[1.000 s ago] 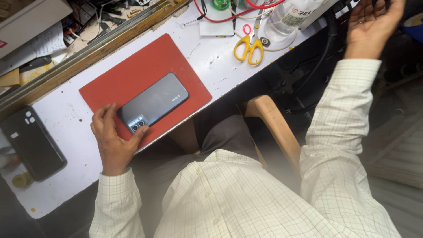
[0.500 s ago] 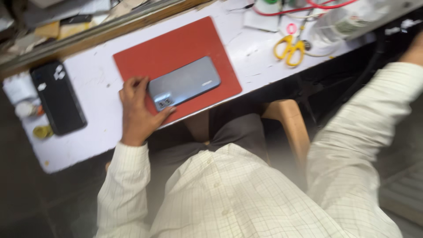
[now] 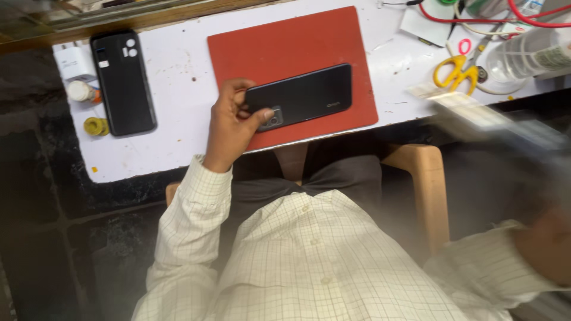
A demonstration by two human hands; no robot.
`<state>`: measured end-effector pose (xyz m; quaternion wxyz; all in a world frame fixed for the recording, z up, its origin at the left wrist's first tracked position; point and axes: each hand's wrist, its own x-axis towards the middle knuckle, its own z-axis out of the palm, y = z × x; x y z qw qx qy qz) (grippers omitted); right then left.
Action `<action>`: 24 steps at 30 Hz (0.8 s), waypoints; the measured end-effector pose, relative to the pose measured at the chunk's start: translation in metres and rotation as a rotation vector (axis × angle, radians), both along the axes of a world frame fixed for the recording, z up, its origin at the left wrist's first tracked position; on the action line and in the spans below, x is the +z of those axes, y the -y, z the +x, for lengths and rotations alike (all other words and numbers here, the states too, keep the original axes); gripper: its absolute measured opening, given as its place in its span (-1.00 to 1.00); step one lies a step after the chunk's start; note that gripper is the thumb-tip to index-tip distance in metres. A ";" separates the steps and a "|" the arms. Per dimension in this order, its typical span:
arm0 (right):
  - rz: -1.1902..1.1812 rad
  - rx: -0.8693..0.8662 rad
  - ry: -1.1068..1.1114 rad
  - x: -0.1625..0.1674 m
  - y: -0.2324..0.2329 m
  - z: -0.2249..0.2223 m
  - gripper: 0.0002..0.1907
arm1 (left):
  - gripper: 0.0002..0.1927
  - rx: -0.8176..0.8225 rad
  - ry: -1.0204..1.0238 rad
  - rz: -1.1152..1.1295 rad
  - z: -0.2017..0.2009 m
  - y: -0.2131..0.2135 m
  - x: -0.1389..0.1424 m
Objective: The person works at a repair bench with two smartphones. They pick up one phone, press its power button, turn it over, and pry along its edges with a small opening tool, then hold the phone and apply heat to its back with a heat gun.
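Observation:
A dark smartphone (image 3: 309, 95) lies face down on a red mat (image 3: 285, 44) on the white bench (image 3: 178, 142). My left hand (image 3: 231, 122) grips the phone's left end, with the thumb beside the camera block. My right hand (image 3: 550, 246) is a blur at the lower right edge, down beside the chair and away from the bench. Whether it holds anything is unclear. A blurred pale, flat object (image 3: 476, 113) streaks across the bench's right edge above it.
A second black phone (image 3: 122, 80) lies at the left, beside a white charger plug (image 3: 74, 59), a small bottle (image 3: 80, 92) and a yellow tape roll (image 3: 95, 126). Yellow scissors (image 3: 455, 68), a clear bottle (image 3: 529, 56) and red cable (image 3: 476, 18) lie at the right. A wooden chair arm (image 3: 425, 190) juts out below.
My right arm has dropped from the bench's far right corner to the lower right. The view has swung left. My left hand has kept its grip on the phone.

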<state>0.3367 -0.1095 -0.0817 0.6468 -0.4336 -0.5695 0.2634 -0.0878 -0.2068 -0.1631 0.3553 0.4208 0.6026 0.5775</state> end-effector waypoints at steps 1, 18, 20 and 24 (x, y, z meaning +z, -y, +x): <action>0.040 0.077 0.062 0.003 0.019 -0.015 -0.57 | -0.56 0.021 0.064 0.013 0.002 -0.002 -0.003; 0.163 0.629 0.555 0.038 0.079 -0.170 -0.61 | -0.65 -0.061 0.306 0.242 -0.002 -0.017 -0.022; 0.148 0.633 0.561 0.040 0.078 -0.173 -0.61 | -0.65 -0.071 0.274 0.253 -0.002 -0.016 -0.023; 0.121 0.623 0.546 0.042 0.077 -0.175 -0.61 | -0.65 -0.066 0.262 0.273 -0.004 -0.016 -0.023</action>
